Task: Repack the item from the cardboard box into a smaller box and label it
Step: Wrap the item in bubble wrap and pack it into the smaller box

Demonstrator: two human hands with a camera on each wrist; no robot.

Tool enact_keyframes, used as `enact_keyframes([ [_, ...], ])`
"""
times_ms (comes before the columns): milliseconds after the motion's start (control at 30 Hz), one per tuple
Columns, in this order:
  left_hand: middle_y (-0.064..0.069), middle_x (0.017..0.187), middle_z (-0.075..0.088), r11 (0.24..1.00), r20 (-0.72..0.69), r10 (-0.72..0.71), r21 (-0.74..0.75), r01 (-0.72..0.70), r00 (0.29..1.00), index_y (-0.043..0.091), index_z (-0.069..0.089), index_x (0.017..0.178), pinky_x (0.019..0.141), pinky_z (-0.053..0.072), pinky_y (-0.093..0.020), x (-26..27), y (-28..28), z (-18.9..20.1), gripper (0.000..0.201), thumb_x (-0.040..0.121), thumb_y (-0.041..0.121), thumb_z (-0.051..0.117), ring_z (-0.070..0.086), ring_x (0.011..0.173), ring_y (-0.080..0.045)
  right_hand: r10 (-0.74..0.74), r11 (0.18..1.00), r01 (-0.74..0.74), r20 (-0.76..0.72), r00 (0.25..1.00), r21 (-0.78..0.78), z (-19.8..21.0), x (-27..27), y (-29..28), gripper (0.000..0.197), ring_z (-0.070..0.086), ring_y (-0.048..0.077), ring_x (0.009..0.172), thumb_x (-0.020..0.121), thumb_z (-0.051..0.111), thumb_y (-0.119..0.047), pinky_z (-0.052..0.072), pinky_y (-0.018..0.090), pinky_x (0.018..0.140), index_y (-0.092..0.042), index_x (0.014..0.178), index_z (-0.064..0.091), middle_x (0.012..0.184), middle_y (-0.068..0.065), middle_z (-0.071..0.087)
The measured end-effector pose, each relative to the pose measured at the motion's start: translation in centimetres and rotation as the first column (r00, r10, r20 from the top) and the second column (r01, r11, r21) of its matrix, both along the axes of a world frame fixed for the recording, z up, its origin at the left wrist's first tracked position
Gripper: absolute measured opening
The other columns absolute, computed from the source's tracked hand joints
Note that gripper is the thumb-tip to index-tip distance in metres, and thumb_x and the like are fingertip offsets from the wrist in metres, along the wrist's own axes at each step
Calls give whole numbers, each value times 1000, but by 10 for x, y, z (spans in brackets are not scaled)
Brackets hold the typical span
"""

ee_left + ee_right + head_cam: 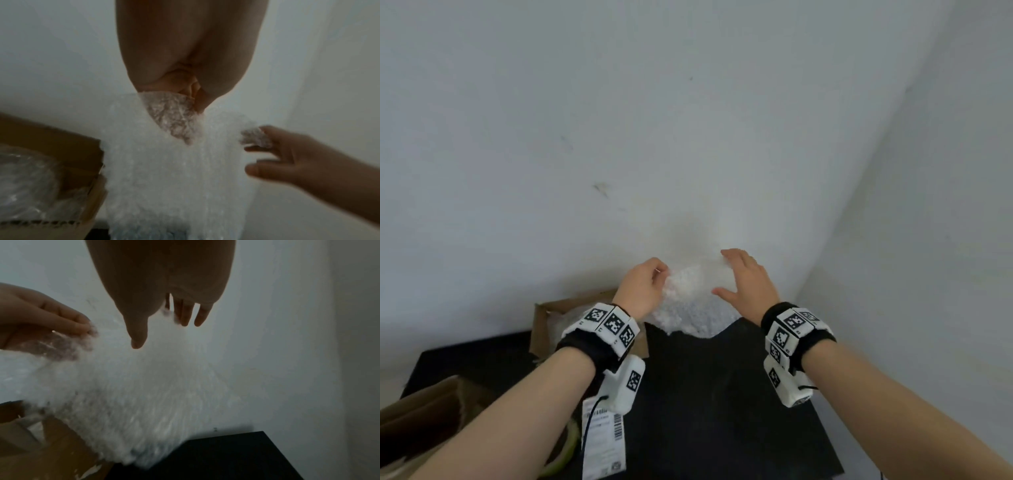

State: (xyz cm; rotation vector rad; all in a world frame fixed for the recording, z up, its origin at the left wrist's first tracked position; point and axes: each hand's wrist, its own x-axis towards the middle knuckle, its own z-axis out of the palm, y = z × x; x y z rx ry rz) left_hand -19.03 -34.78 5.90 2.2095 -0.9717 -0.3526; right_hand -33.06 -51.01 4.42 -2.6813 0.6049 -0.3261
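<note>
Pinching the upper left edge of a bubble wrap sheet (693, 301), the left hand (642, 286) holds it above the black desk (722, 394). The right hand (748, 284) is spread with straight fingers against the sheet's right side, beside the cardboard box (544, 325).

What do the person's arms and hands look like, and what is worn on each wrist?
Both forearms are bare, with no sleeves or gloves. The left hand and the right hand each have a black wrist strap carrying white blocks printed with black-and-white square code markers. Under each wrist hangs a white camera housing with its own marker and a thin black cable.
</note>
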Motion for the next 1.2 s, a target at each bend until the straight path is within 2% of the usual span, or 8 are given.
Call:
enact_keyframes([
  [200, -1, 81, 67, 928, -306, 110, -310, -208, 946, 9, 53, 99, 43, 45, -17, 16, 29, 30, 12, 99, 10, 41, 60, 50, -4, -152, 899, 152, -32, 988, 411, -2, 8, 19, 94, 44, 28, 129, 82, 69, -37, 38, 43, 107, -18, 149, 5, 154, 8, 19],
  [400, -7, 88, 69, 903, -331, 120, -356, -241, 936, 22, 53, 88, 62, 51, -46, 31, 59, 39, 18, 99, 12, 42, 62, 71, -38, -224, 612, 151, -13, 975, 776, -2, 22, 48, 76, 42, 25, 130, 90, 59, -33, 34, 33, 105, -13, 146, 11, 144, 15, 39],
  [500, -2, 88, 69, 905, -302, 155, -338, -258, 941, 24, 53, 88, 58, 49, -38, 38, 76, 39, 18, 99, 13, 44, 60, 70, -33, -266, 564, 125, 36, 963, 816, -1, 30, 60, 68, 53, 21, 116, 91, 61, -25, 35, 28, 99, -15, 145, 20, 130, 15, 54],
  [600, -10, 97, 71, 887, -360, 175, -346, -306, 916, 18, 54, 97, 69, 51, -46, 45, 94, 40, 7, 96, 13, 50, 63, 77, -32, -316, 526, 71, 118, 941, 847, -2, 41, 69, 60, 61, 22, 103, 86, 67, -18, 43, 37, 102, -22, 136, 35, 114, 16, 63],
  [700, -10, 98, 69, 861, -403, 196, -366, -354, 894, 23, 49, 115, 80, 53, -40, 55, 115, 41, 29, 90, 12, 60, 66, 92, -26, -326, 554, 13, 202, 924, 833, 3, 50, 79, 50, 65, 22, 90, 82, 68, -8, 52, 42, 92, -21, 126, 48, 94, 15, 66],
  [833, -9, 88, 68, 884, -350, 187, -348, -313, 918, 36, 47, 126, 75, 50, -30, 68, 142, 41, 52, 86, 7, 65, 64, 78, -18, -265, 624, -62, 286, 921, 779, 12, 57, 89, 40, 63, 15, 76, 79, 69, 0, 53, 25, 77, -15, 115, 61, 81, 8, 65],
  [1000, -10, 94, 66, 923, -273, 158, -301, -240, 949, 24, 63, 112, 79, 50, -26, 83, 162, 31, 37, 84, 0, 65, 65, 90, -28, -190, 691, -74, 279, 942, 719, 17, 67, 96, 37, 60, -3, 63, 75, 73, 3, 48, 6, 70, -3, 111, 65, 74, -2, 59],
  [1200, -3, 85, 64, 937, -205, 183, -260, -234, 962, 14, 70, 96, 74, 52, -16, 94, 179, 28, 20, 81, 0, 69, 62, 82, -19, -127, 809, -48, 254, 959, 586, 27, 73, 106, 16, 55, 8, 70, 78, 73, -7, 44, 4, 68, -8, 95, 72, 80, 2, 64],
])
